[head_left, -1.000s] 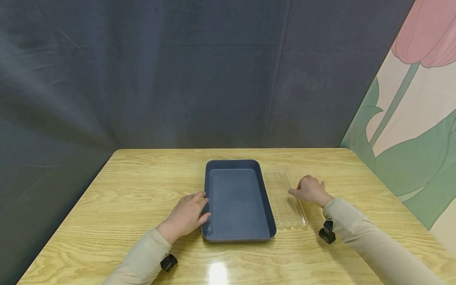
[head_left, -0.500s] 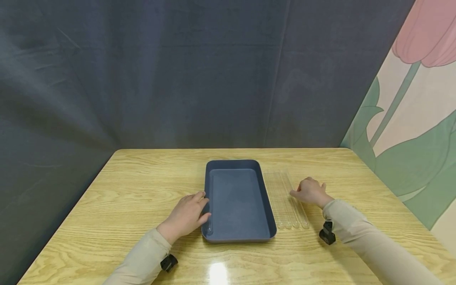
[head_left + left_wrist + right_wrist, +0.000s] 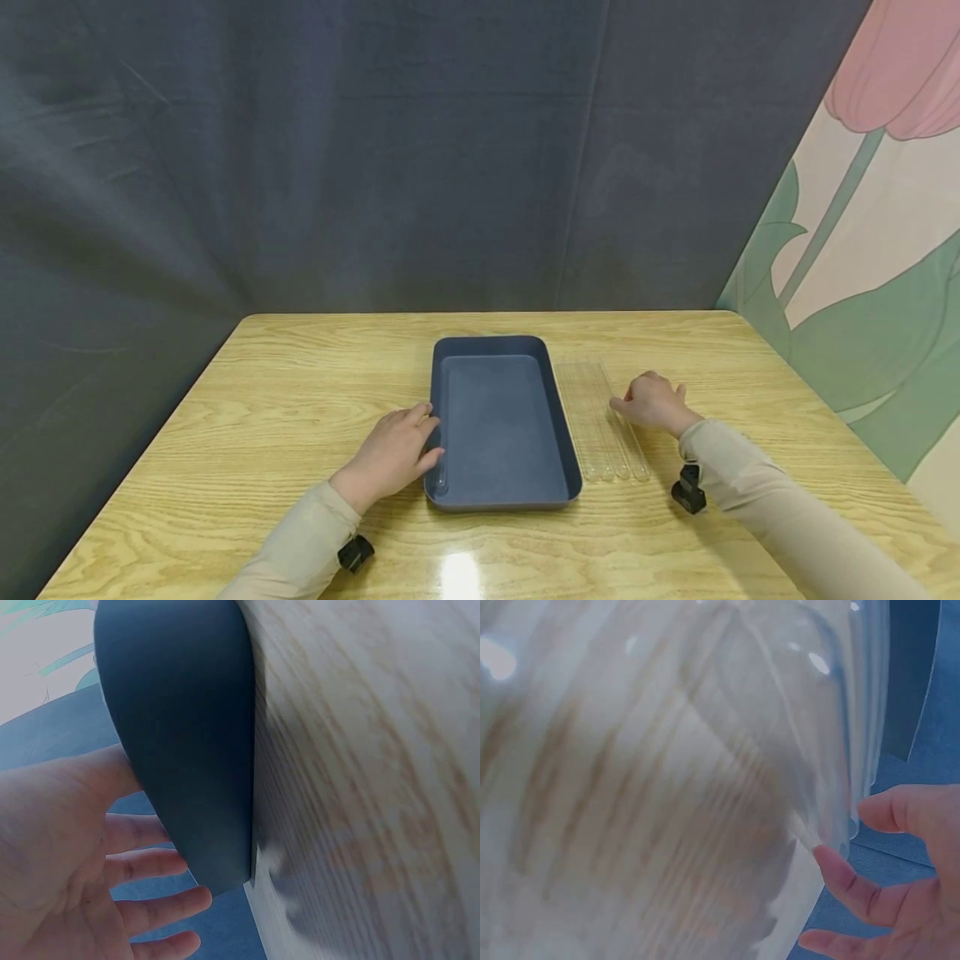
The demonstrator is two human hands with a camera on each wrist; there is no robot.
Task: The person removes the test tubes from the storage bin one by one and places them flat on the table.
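Observation:
Several clear test tubes [image 3: 600,442] lie side by side on the table, right of a dark blue tray [image 3: 498,492], rounded ends toward me. My right hand [image 3: 654,403] pinches the outermost test tube [image 3: 810,712] near its far end; in the right wrist view thumb and index finger stand on either side of it. One more test tube [image 3: 442,475] lies inside the tray along its left wall. My left hand [image 3: 392,452] rests at the tray's left rim, fingers extended and spread, thumb reaching over the edge.
The wood-grain table [image 3: 300,375] ends at a dark curtain [image 3: 412,167] behind. A wall painted with a tulip [image 3: 892,75] rises at the right. Light glares off the table [image 3: 458,575] in front of the tray.
The outermost test tube's far end has come down, and the tube now lies roughly in line with the others. My right hand has shifted very slightly right; my left hand has not moved.

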